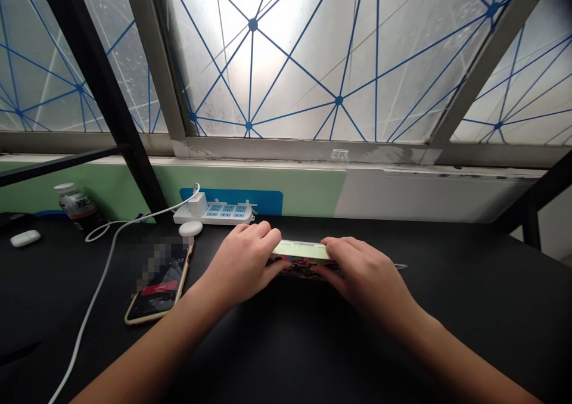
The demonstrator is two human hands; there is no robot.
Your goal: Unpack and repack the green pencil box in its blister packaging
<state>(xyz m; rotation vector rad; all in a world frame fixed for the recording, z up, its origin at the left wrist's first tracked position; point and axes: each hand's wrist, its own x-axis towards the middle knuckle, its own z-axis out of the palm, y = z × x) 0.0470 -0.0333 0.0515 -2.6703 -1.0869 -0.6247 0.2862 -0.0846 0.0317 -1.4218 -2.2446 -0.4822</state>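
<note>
Evidently, both hands are clamped on one thing, a box-like item point(302, 250) with a pale upper side and a many-coloured near face, located directly between them. The left hand point(245, 264) grips its left end and the right hand point(366, 270) its right end, fingers over the top, thumbs against the coloured face. Whether its lower edge rests on the worktop point(473, 291) cannot be told from this view.

Surroundings noted: a phone point(161, 285) lies to the left of the left hand; a white cable point(108, 261) runs farther left; a power strip point(227, 214) sits beyond the left hand, a round white object point(190, 229) just in front of it.

Assessment: sound handling calls for even pressure from both thumbs, the two ends level, and a light hold, since a hard squeeze could dent the face. Advisable also: elbow room on the phone side
</note>
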